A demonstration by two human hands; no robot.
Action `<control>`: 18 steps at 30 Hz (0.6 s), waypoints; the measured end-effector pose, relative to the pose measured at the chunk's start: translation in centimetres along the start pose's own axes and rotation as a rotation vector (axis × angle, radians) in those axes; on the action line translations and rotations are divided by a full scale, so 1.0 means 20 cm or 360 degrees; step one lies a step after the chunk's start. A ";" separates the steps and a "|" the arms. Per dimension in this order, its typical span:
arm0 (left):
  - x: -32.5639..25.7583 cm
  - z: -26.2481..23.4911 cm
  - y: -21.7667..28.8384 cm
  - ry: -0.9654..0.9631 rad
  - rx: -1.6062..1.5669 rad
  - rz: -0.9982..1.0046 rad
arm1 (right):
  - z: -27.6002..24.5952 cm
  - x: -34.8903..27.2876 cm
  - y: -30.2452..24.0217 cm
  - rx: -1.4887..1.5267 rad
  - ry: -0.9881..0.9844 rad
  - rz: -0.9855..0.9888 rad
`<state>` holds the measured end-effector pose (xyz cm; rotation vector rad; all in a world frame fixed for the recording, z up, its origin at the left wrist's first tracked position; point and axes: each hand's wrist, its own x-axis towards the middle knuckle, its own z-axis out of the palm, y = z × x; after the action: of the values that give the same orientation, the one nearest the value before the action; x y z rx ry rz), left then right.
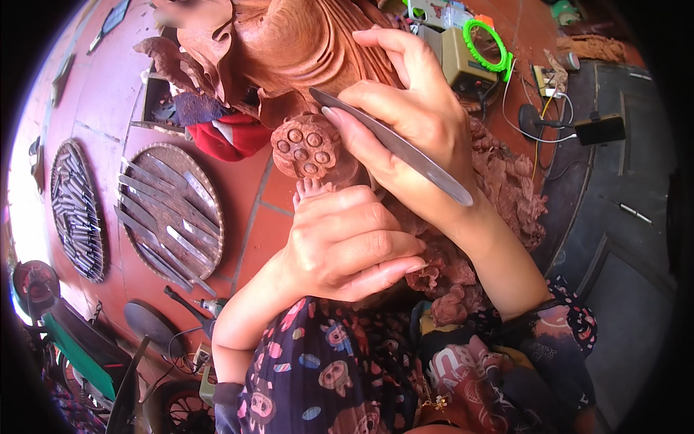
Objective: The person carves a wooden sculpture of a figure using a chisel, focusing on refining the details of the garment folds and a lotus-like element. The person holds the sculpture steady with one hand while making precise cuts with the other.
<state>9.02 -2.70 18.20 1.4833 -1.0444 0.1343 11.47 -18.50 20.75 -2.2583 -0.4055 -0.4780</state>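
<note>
A reddish-brown wood carving (289,43) fills the upper middle, with sweeping folds cut into it. On its near side is a round carved lotus seed pod (303,147) with several raised seeds. Small carved digits (312,188) show just below the pod. My left hand (354,242) is closed over the carving beside those digits, knuckles up; what lies under its palm is hidden. Between thumb and fingers my right hand (416,119) grips a long, flat, dark metal file (405,153). The file slants, its narrow tip just above the seed pod.
To the left, a round woven tray (215,210) holds several flat metal tools, and an oval tray (59,155) holds many slim ones. Red cloth (235,137) lies beside the carving. A green ring (471,47), a beige box (463,69) and cables are at upper right. A dark panelled surface (622,289) is on the right.
</note>
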 end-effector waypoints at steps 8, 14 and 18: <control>0.00 -0.01 0.00 -0.0004 -0.0003 -0.0011 | -0.07 0.05 0.06 0.0159 0.0001 0.0040; -0.01 -0.01 0.00 -0.0002 0.0006 -0.0014 | -0.01 0.05 0.03 0.0029 0.0056 0.0016; 0.00 -0.01 0.01 -0.0012 0.0004 -0.0031 | -0.03 0.06 0.03 0.0165 0.0084 0.0090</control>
<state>9.01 -2.40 18.30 1.4969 -1.0357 0.1162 12.56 -19.19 21.28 -2.1465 -0.3313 -0.4760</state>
